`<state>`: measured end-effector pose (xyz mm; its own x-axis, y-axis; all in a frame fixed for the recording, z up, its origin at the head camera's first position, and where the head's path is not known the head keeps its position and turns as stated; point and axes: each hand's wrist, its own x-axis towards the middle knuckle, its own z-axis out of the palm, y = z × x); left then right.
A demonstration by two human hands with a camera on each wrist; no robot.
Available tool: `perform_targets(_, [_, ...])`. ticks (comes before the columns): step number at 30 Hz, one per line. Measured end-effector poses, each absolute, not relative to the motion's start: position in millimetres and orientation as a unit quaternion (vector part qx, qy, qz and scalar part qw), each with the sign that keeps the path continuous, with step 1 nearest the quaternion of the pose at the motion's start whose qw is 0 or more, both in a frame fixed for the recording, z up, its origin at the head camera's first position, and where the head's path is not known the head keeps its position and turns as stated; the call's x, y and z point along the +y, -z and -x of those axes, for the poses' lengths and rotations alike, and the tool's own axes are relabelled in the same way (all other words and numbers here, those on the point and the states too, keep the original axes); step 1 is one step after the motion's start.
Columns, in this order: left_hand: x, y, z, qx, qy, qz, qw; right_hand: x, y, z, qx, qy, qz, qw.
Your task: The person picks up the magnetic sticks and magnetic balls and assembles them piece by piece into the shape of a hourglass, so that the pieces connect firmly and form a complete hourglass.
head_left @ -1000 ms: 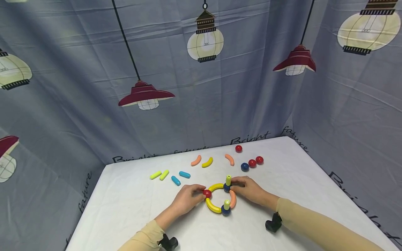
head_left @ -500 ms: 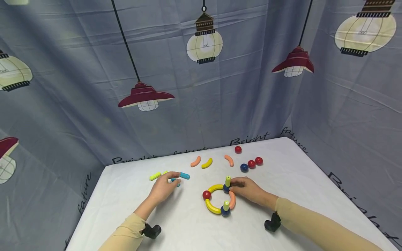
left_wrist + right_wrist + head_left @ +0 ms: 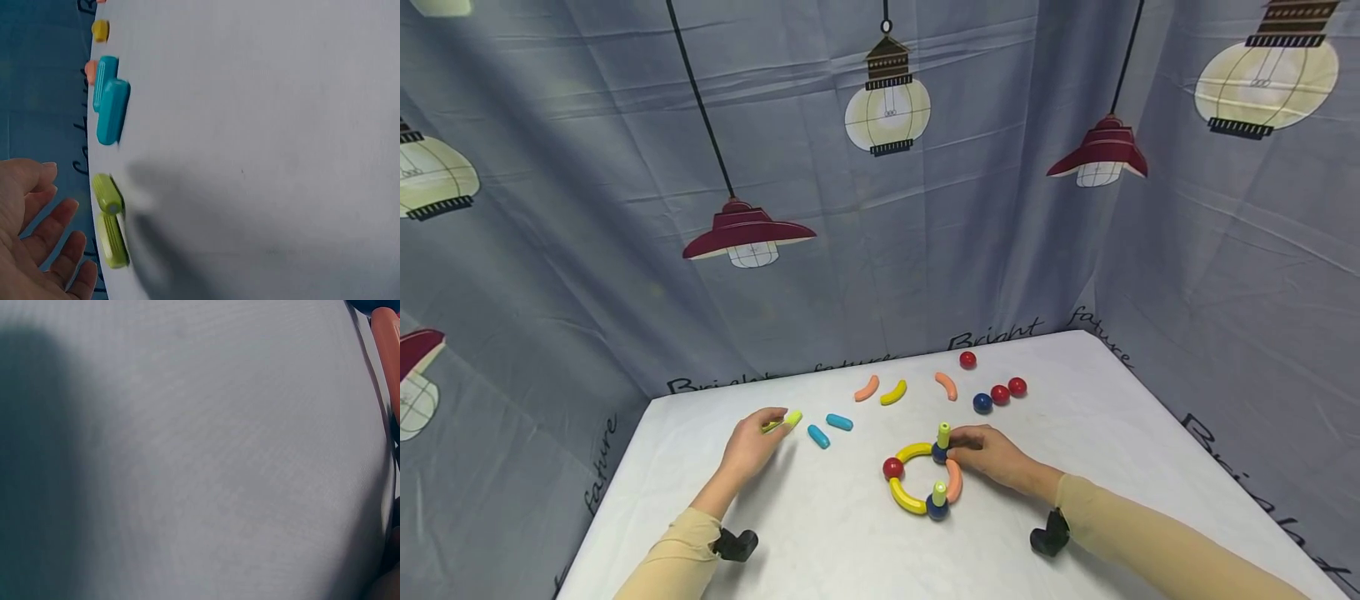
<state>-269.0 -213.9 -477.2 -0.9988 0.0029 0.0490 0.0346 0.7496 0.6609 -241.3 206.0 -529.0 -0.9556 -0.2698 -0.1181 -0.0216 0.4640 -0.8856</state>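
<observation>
On a white-covered tabletop (image 3: 842, 542), a ring of balls and curved rods lies right of centre, between the person's two hands. A glossy red ball (image 3: 892, 468) forms its left side; a curved yellow rod (image 3: 914, 451) runs along the far side and a second curved yellow rod (image 3: 907, 498) along the near side, while a curved salmon-pink rod (image 3: 954, 481) closes the right. Two glossy dark-blue balls, one far (image 3: 939, 454) and one near (image 3: 937, 508), complete the ring, each bearing a short upright yellow-green peg (image 3: 943, 433). The right hand (image 3: 992, 457) pinches the far dark-blue ball between bent thumb and fingers. The left hand (image 3: 751, 444), at the left, is just beside two straight yellow-green rods (image 3: 793, 419); its fingers are relaxed and spread, and the left wrist view shows a gap between them and the rods. Two straight blue rods (image 3: 818, 437) lie near, to their right. Farther back are two loose salmon-pink curved rods (image 3: 867, 388) and a loose yellow curved rod (image 3: 893, 392). At the far right lie three loose red balls (image 3: 1000, 395) and a loose dark-blue ball (image 3: 982, 403).
</observation>
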Motion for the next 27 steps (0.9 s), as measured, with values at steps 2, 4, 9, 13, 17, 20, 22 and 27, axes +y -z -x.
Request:
perform_targets(2, [-218, 479, 271, -0.937, 0.349, 0.005, 0.022, 206, 530, 241, 0.847, 0.51, 0.088, 0.121])
perform_targets(4, [-221, 482, 274, -0.939, 0.342, 0.002, 0.025, 207, 530, 241, 0.846, 0.512, 0.088, 0.12])
perform_targets(9, [-226, 483, 279, -0.944, 0.328, -0.007, 0.032, 207, 530, 241, 0.846, 0.514, 0.087, 0.116])
perform_targets(13, [-228, 483, 283, -0.949, 0.312, -0.013, 0.034, 206, 531, 241, 0.851, 0.508, 0.073, 0.113])
perform_targets(17, [-230, 485, 288, -0.952, 0.302, -0.027, 0.027, 205, 531, 241, 0.855, 0.503, 0.062, 0.113])
perform_targets(20, [-231, 488, 291, -0.955, 0.294, -0.035, 0.025, 205, 531, 241, 0.854, 0.503, 0.066, 0.114])
perform_targets(22, [-232, 490, 292, -0.956, 0.289, -0.039, 0.026, 205, 531, 241, 0.854, 0.502, 0.072, 0.114])
perform_targets(27, [-232, 492, 293, -0.96, 0.277, -0.041, 0.025, 205, 531, 241, 0.854, 0.502, 0.078, 0.115])
